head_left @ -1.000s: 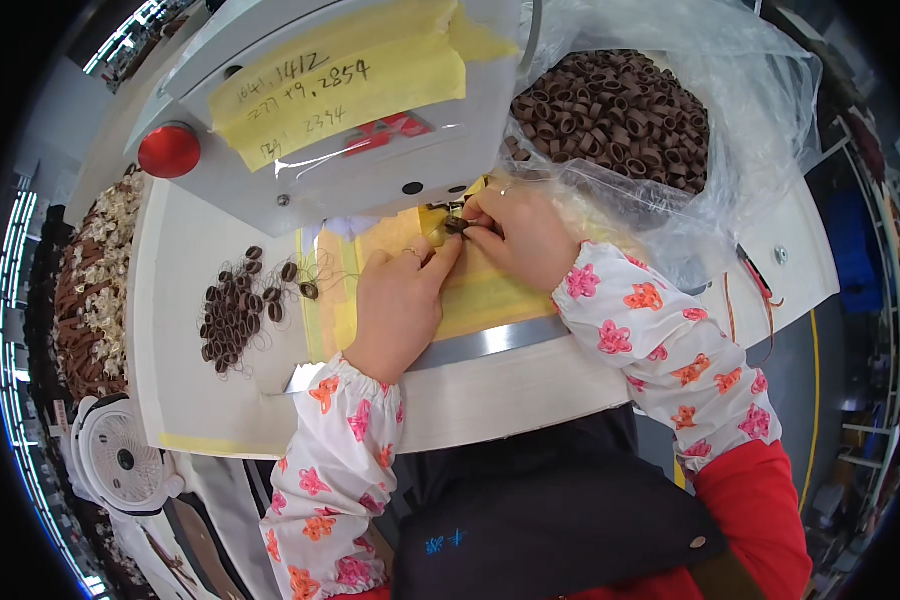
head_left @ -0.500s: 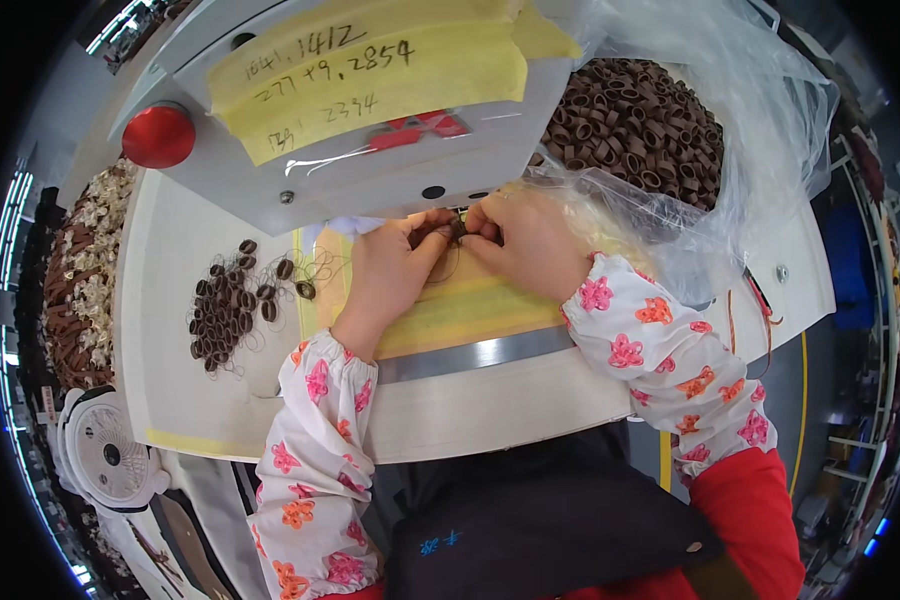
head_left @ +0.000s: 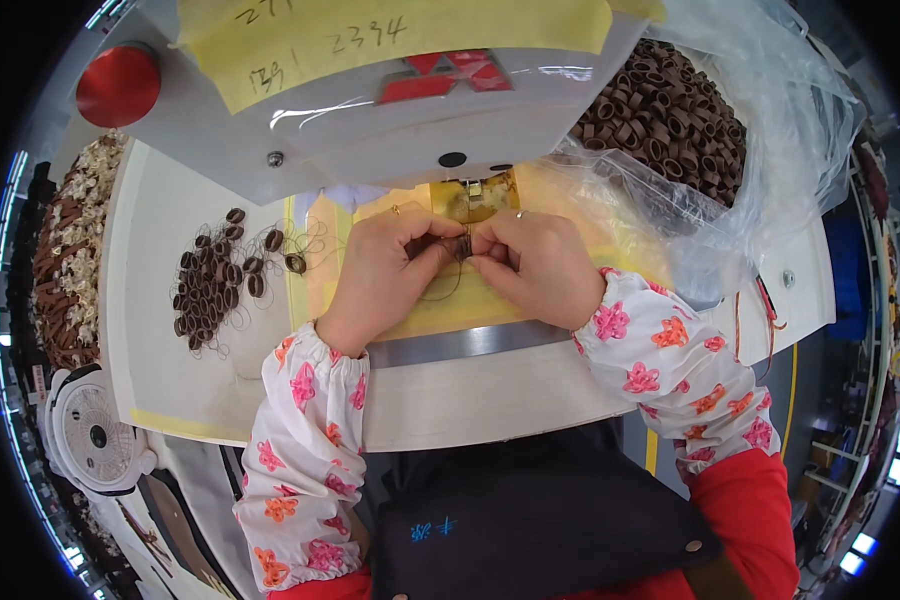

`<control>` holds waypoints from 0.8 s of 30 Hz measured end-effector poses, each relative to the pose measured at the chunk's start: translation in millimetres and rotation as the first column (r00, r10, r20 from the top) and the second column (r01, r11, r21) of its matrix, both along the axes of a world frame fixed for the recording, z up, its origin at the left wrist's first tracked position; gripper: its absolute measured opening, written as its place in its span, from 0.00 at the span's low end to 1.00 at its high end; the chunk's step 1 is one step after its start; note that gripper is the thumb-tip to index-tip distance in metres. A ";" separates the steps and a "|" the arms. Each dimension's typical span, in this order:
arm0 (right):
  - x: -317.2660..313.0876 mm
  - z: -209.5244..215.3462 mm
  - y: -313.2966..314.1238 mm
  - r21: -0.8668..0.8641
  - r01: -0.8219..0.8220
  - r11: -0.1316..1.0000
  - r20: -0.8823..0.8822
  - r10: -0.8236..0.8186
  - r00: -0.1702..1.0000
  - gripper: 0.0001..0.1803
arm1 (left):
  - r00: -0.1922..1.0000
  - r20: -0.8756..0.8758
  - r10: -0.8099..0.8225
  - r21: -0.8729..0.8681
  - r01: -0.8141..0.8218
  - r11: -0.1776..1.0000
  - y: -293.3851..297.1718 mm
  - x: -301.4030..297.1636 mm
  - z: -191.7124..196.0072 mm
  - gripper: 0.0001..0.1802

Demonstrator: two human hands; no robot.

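Just in front of the sewing machine [head_left: 410,110], both hands meet over its yellow-covered bed. Between my fingertips is a small dark brown loop [head_left: 462,246], with thin threads trailing below it. My left hand [head_left: 395,262] pinches the loop from the left, fingers closed. From the right, my right hand [head_left: 535,258] is closed on the same loop, thumb and forefinger together. The fingers cover most of it. Behind the hands, the machine's needle area [head_left: 474,190] shows a metal foot above a yellow plate.
On the white table at left lies a pile of brown loops [head_left: 210,285] with loose threads. A clear plastic bag [head_left: 760,190] at the far right holds many more brown loops [head_left: 670,120]. A white fan [head_left: 95,430] stands at the lower left, beside the table edge.
Both hands, with the loop between them, have drawn back from beneath the machine head toward me. The needle area now shows behind them. The whole view has shifted slightly.
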State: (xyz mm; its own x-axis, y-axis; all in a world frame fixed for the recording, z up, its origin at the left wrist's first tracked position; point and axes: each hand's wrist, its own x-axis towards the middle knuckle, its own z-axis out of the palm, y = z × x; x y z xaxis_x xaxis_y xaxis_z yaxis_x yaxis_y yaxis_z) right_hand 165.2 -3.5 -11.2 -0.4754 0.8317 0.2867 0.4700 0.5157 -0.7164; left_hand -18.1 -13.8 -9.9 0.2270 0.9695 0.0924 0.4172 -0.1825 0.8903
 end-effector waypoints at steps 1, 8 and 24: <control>-0.2 -0.1 0.3 0.002 -0.001 1.000 0.001 0.001 1.000 0.06 | 1.000 -0.003 0.005 0.010 -0.005 1.000 0.2 -0.3 -0.3 0.08; -0.7 -0.8 0.5 0.009 -0.003 1.000 -0.008 0.003 1.000 0.06 | 0.997 -0.071 -0.025 0.070 0.030 0.997 1.0 -0.3 -0.7 0.09; 51.8 38.7 -22.2 0.369 -0.055 0.928 0.017 0.052 0.998 0.04 | 0.990 -0.133 -0.052 -0.066 0.043 0.997 -10.6 2.9 12.4 0.05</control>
